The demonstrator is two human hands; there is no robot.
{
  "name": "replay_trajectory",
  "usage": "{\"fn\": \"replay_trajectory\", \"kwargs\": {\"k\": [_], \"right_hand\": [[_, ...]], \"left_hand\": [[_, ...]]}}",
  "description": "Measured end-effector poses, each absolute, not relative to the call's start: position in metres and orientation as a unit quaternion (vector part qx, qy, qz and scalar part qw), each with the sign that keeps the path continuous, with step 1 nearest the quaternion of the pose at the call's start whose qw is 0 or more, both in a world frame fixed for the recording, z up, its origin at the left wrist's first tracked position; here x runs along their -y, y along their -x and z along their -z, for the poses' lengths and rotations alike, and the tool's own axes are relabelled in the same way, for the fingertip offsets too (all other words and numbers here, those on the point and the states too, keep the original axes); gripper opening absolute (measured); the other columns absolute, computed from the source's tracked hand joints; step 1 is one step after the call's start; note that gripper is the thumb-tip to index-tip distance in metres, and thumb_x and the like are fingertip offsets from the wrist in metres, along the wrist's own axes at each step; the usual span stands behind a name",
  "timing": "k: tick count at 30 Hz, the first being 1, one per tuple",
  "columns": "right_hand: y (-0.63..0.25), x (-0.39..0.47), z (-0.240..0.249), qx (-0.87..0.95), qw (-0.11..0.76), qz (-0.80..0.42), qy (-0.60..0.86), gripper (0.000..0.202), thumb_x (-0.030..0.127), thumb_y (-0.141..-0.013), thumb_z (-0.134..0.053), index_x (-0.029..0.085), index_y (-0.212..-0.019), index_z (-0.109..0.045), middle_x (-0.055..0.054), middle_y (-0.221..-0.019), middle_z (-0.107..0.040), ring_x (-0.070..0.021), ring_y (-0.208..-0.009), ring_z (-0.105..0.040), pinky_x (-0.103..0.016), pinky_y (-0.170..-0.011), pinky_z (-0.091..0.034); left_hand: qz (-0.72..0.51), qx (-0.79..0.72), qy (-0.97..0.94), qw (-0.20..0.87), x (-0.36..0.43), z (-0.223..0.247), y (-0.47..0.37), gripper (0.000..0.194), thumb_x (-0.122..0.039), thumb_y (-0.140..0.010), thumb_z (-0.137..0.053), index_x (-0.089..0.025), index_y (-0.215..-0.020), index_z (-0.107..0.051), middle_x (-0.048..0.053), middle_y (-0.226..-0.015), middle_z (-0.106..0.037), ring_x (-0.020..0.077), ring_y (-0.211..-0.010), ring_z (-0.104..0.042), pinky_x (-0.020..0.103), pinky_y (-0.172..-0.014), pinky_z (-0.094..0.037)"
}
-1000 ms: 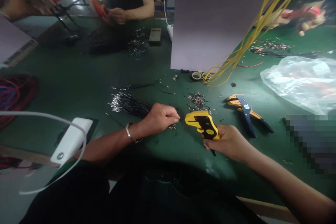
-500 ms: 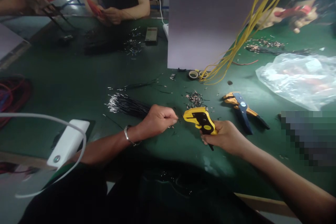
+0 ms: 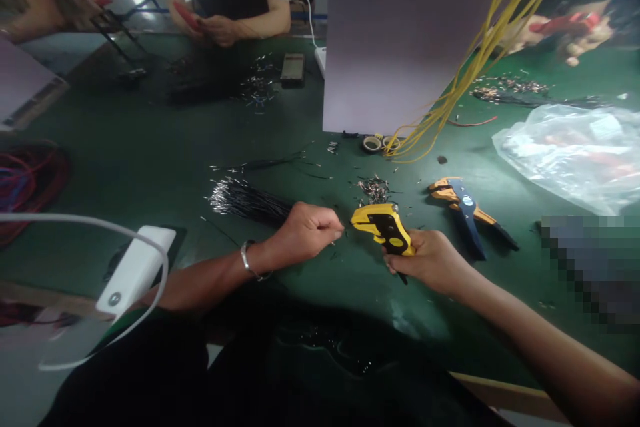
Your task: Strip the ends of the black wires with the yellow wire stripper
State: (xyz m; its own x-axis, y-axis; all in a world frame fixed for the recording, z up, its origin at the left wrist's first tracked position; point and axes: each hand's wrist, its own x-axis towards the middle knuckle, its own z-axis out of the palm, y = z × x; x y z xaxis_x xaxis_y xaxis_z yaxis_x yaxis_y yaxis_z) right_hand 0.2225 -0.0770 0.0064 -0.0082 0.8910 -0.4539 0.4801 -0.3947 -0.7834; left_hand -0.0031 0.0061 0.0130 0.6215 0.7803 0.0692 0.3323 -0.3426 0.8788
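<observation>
My left hand (image 3: 311,232) is closed in a pinch, with the short dark end of a black wire just showing at the fingertips. Under and beside it lies a bundle of black wires (image 3: 250,201) with bright bare tips pointing left. My right hand (image 3: 433,260) is wrapped round the handles of a yellow and black wire stripper (image 3: 384,225). The stripper's jaws face my left fingertips, a small gap apart. Just behind the stripper is a pile of short wire scraps (image 3: 374,189).
Blue and orange wire strippers (image 3: 465,203) lie to the right, near a clear plastic bag (image 3: 575,153). Yellow wires (image 3: 465,80) hang before a grey panel (image 3: 390,40), with tape rolls (image 3: 371,143) at its foot. A white power bank (image 3: 135,270) sits left. Co-workers' hands (image 3: 220,30) are across the table.
The whole view has shifted slightly, so things appear a little further right. My left fingertips are slightly closer to the stripper's jaws. Both grips look the same.
</observation>
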Motion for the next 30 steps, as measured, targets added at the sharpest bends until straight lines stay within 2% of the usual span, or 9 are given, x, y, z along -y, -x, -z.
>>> {"fn": "replay_trajectory", "kwargs": {"k": [8,12,14,17,23,30], "right_hand": [[-0.226,0.066,0.002,0.507,0.228,-0.492,0.670,0.007,0.024,-0.061,-0.062,0.016,-0.063,-0.062,0.001,-0.056,-0.063,-0.0159,-0.053,-0.058,-0.026,-0.050,-0.045],[-0.250,0.059,0.002,0.437,0.332,-0.461,0.698,0.015,0.031,-0.062,-0.064,0.018,-0.058,-0.058,-0.002,-0.054,-0.062,-0.0177,-0.052,-0.059,-0.031,-0.054,-0.051],[-0.258,0.060,-0.001,0.430,0.374,-0.443,0.692,0.018,0.033,-0.060,-0.070,0.019,-0.069,-0.062,-0.003,-0.063,-0.066,-0.0197,-0.059,-0.062,-0.033,-0.062,-0.054],[-0.253,0.066,-0.007,0.435,0.347,-0.502,0.662,0.025,0.036,-0.057,-0.075,0.019,-0.071,-0.063,-0.003,-0.064,-0.068,-0.0220,-0.062,-0.064,-0.035,-0.063,-0.055],[-0.223,0.075,-0.009,0.440,0.277,-0.614,0.593,0.024,0.036,-0.066,-0.072,0.018,-0.076,-0.061,-0.003,-0.066,-0.070,-0.0202,-0.066,-0.066,-0.035,-0.069,-0.053],[-0.208,0.084,-0.001,0.352,0.215,-0.758,0.506,0.036,0.040,-0.066,-0.074,0.014,-0.086,-0.060,-0.006,-0.076,-0.071,-0.0203,-0.072,-0.069,-0.035,-0.069,-0.054]], "left_hand": [[-0.278,-0.313,-0.814,0.404,0.006,-0.014,0.004,0.017,-0.014,-0.076,-0.057,-0.014,-0.061,-0.065,0.001,-0.057,-0.066,0.0090,-0.052,-0.058,0.018,-0.051,-0.041],[-0.272,-0.308,-0.821,0.397,0.006,-0.019,0.004,0.015,-0.016,-0.075,-0.058,-0.016,-0.062,-0.066,0.001,-0.060,-0.068,0.0104,-0.056,-0.061,0.020,-0.057,-0.046],[-0.274,-0.351,-0.794,0.414,0.003,-0.020,0.004,0.015,-0.015,-0.074,-0.057,-0.015,-0.062,-0.066,0.001,-0.059,-0.067,0.0099,-0.055,-0.060,0.018,-0.053,-0.044],[-0.265,-0.404,-0.760,0.435,-0.004,-0.021,0.005,0.012,-0.013,-0.073,-0.059,-0.014,-0.063,-0.066,0.000,-0.056,-0.065,0.0088,-0.052,-0.057,0.017,-0.049,-0.042],[-0.280,-0.429,-0.749,0.421,-0.009,-0.022,0.007,0.011,-0.015,-0.073,-0.061,-0.013,-0.064,-0.068,0.001,-0.059,-0.066,0.0089,-0.054,-0.056,0.018,-0.051,-0.041],[-0.274,-0.448,-0.645,0.555,-0.014,-0.014,0.006,0.011,-0.022,-0.070,-0.067,-0.012,-0.074,-0.070,0.003,-0.062,-0.067,0.0090,-0.053,-0.056,0.019,-0.049,-0.044]]}}
